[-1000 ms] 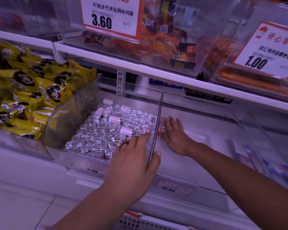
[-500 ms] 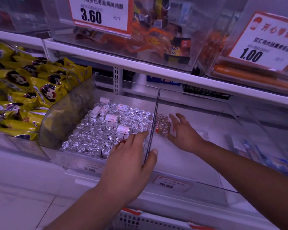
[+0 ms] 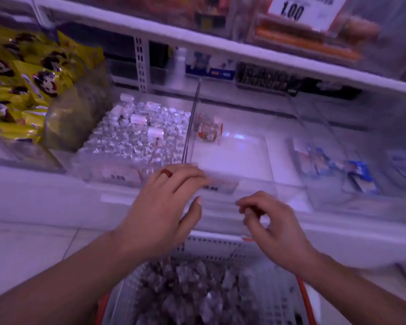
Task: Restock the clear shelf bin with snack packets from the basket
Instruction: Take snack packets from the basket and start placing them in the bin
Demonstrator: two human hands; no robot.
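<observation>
**Bin nearly bare, basket full**

From your left: yellow bags (image 3: 26, 73), then a bin of silver sweets (image 3: 136, 137). Beside it the clear bin (image 3: 232, 160) holds one small clump of snack packets (image 3: 209, 129) at its back left. Your left hand (image 3: 164, 207) rests straight-fingered on its front edge; your right hand (image 3: 274, 226) hangs loosely curled, holding nothing, over the basket (image 3: 211, 249) of packets

Dim, violet-tinted light; heavy motion blur throughout, with wide-angle bending at the edges.
</observation>
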